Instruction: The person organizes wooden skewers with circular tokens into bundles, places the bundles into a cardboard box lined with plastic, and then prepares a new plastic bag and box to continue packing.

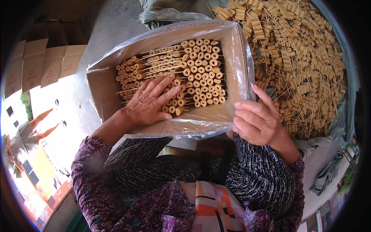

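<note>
A cardboard box (98, 89) with a clear plastic liner (185, 133) over its rim holds rows of tan, ring-shaped rolled pieces threaded on thin sticks. The skewers (203, 73) lie packed side by side, ring ends showing on the right, with bare sticks across the middle. Spread on top of the left and middle skewers is my left hand (148, 102), palm down, fingers apart. At the near right corner of the box, my right hand (258, 118) has its fingers bent over the lined edge, the index finger stretched along it. Its thumb is mostly hidden.
A large heap of loose skewers (305, 73) lies on sheeting to the right of the box. Folded grey plastic (164, 13) is beyond the box. Flattened or open cartons (54, 63) stand at the far left. My legs (154, 164) are just below the box.
</note>
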Available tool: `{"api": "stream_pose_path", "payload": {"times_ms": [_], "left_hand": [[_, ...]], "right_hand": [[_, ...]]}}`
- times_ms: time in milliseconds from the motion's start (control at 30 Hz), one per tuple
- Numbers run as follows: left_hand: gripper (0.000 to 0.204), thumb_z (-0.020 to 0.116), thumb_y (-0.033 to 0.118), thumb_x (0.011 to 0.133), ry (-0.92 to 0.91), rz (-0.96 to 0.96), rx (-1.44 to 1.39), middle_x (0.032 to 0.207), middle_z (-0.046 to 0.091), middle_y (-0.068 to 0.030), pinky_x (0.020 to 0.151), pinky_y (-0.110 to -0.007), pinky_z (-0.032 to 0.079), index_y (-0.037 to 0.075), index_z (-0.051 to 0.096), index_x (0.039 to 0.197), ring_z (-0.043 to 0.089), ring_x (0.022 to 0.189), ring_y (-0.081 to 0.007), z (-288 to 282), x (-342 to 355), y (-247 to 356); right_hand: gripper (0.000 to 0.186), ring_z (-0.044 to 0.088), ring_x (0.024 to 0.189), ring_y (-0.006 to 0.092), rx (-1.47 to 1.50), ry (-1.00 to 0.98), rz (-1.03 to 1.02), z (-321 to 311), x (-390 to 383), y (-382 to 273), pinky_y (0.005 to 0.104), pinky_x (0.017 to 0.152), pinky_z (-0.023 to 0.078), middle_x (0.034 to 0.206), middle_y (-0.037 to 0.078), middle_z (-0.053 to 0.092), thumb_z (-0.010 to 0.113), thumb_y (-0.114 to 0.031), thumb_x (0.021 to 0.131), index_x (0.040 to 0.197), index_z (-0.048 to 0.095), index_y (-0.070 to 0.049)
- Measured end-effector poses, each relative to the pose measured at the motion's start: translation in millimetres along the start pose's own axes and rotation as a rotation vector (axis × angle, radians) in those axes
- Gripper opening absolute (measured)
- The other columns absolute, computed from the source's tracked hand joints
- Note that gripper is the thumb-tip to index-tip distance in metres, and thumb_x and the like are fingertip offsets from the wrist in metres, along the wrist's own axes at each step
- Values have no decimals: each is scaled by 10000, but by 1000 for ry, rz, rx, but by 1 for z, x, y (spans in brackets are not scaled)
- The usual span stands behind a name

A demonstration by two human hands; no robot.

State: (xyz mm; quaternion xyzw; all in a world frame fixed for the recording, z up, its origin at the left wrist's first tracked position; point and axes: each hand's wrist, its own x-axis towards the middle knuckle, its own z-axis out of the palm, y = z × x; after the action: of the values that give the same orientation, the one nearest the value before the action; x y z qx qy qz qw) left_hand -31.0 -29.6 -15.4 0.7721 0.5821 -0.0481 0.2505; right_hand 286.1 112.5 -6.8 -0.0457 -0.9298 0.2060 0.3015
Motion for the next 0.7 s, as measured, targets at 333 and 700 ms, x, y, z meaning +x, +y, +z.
{"api": "stream_pose_path", "payload": {"times_ms": [333, 700], "left_hand": [[813, 757, 332, 755, -2, -63, 35, 1586, 191, -136, 1163, -494, 243, 239, 390, 1474, 217, 1443, -350, 2, 3, 2], [734, 774, 234, 750, 3, -24, -16, 1561, 259, -152, 1153, -453, 284, 233, 470, 1418, 259, 1435, -348, 8, 9, 2]], "right_hand": [[109, 644, 994, 233, -52, 44, -117, -5, -17, 0, 442, 915, 548, 938, 63, 651, 676, -103, 792, 863, 603, -65], [161, 607, 970, 237, -149, -26, -55, 41, -43, 26, 416, 941, 508, 935, 60, 625, 617, -175, 634, 764, 619, -79]]}}
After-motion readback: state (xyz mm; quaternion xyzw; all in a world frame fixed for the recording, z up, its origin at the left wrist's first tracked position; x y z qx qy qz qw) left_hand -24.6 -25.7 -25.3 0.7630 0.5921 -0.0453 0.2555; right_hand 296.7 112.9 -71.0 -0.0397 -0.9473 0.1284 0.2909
